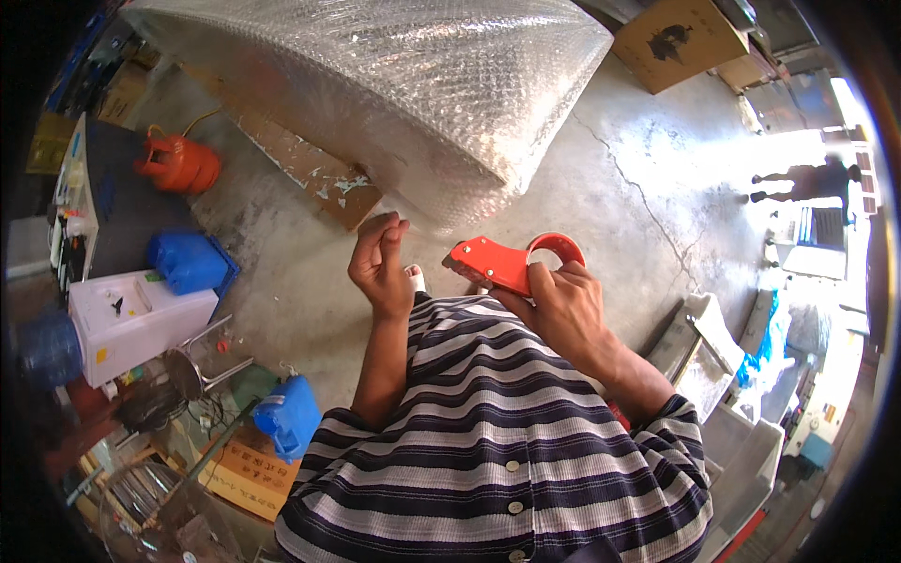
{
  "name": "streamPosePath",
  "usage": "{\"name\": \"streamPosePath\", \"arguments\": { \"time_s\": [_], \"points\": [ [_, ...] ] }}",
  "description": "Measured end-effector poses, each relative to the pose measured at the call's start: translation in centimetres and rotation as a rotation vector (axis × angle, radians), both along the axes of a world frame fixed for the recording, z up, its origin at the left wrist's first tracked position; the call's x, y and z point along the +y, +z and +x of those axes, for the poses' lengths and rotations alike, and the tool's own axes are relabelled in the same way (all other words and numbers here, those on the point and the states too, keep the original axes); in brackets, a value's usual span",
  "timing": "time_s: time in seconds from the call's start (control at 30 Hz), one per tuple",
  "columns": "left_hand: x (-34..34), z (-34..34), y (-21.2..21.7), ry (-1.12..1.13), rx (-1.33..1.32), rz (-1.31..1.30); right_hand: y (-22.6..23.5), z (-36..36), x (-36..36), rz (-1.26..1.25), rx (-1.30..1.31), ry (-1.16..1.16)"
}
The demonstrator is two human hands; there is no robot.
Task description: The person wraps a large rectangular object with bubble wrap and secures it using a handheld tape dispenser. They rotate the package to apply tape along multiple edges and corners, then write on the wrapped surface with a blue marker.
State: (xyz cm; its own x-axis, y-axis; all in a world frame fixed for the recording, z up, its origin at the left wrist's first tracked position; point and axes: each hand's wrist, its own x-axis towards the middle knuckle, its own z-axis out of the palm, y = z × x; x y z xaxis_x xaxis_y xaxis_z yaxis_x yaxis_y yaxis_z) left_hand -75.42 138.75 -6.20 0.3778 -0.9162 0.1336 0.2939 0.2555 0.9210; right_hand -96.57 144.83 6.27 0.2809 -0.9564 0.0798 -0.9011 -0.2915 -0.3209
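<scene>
In my right hand (571, 308) is a red tape dispenser (499, 264), with my fingers wrapped round its handle and its toothed end pointing left. My left hand (380, 267) is raised to the left of it, thumb and fingertips pinched together. Whether anything thin lies between those fingertips is too small to make out. Just beyond both hands stands a large bulky object covered in bubble wrap (404, 103), one corner toward me. Under its left side a strip of torn brown cardboard (305, 169) shows. Neither hand visibly touches the wrap.
On the left are a red gas cylinder (180, 163), a blue jerrycan (190, 262) on a white cabinet (136, 324), and another blue jerrycan (288, 418) beside flat cardboard (246, 472). A carton (680, 42) stands far right. A person (807, 181) is in the bright background.
</scene>
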Motion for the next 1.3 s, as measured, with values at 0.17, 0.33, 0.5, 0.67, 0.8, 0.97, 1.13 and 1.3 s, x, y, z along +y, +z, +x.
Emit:
{"name": "streamPosePath", "arguments": {
  "time_s": [0.17,0.33,0.5,0.67,0.8,0.97,1.13,1.3],
  "points": [
    [-5.9,-2.8,-3.6,0.163,-0.540,-0.210,-1.0,-0.3,-2.2,-0.067,0.076,-0.087],
    [-8.0,-3.6,-4.5,0.087,-0.709,-0.252,-3.0,-4.3,-4.9,-0.136,0.055,0.001],
    [-7.4,-1.4,-3.6,-0.053,-0.963,-0.107,-5.0,-7.6,-8.2,-0.076,0.052,0.018],
    [-5.1,-3.3,-0.3,-0.019,-0.738,-0.463,-6.7,-9.3,-9.7,-0.106,-0.023,0.046],
    [-5.3,-5.7,-2.2,0.164,-1.071,-0.278,-6.4,-9.4,-9.3,-0.031,-0.026,-0.064],
    [-5.0,-6.8,-2.7,0.192,-1.007,-0.230,-5.0,-7.1,-6.6,0.138,-0.164,-0.342],
    [-5.1,-7.3,-2.5,0.202,-1.049,-0.245,-3.9,-4.0,-5.1,0.225,-0.268,-0.530],
    [-5.4,-7.8,-2.2,0.254,-1.098,-0.323,-3.4,-3.5,-4.5,0.248,-0.339,-0.630]
  ]
}}
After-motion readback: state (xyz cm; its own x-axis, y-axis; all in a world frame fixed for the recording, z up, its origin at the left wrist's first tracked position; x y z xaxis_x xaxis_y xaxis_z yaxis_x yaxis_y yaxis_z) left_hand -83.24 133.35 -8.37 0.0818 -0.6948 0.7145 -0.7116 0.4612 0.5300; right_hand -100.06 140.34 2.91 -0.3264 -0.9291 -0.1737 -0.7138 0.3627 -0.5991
